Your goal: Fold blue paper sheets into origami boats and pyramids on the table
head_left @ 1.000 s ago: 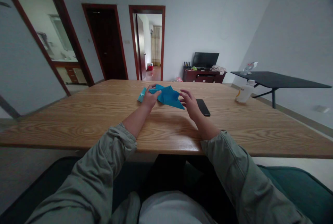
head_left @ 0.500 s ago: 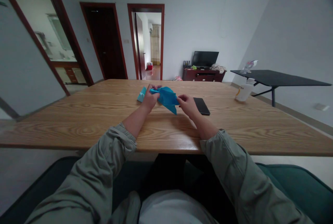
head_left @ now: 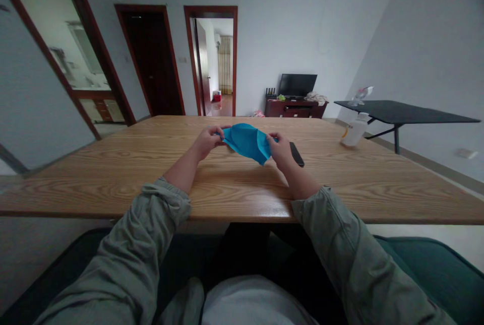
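A blue sheet of paper [head_left: 246, 141] hangs curved between my two hands, just above the wooden table [head_left: 151, 174]. My left hand [head_left: 207, 141] pinches its left corner with closed fingers. Its right edge is pinched by my right hand [head_left: 280, 149], fingers closed. Both grey-green sleeves reach over the table's near edge. The lower tip of the paper points down toward the tabletop.
A black phone [head_left: 296, 154] lies flat just right of my right hand. A white bottle [head_left: 354, 130] stands at the table's far right. Beyond are a black side table [head_left: 404, 112], a TV on a low cabinet [head_left: 296, 98] and open doorways.
The paper was lifted off the table and spread between both hands. My right hand went from open beside it to pinching its right edge. The small blue piece by my left hand is no longer seen.
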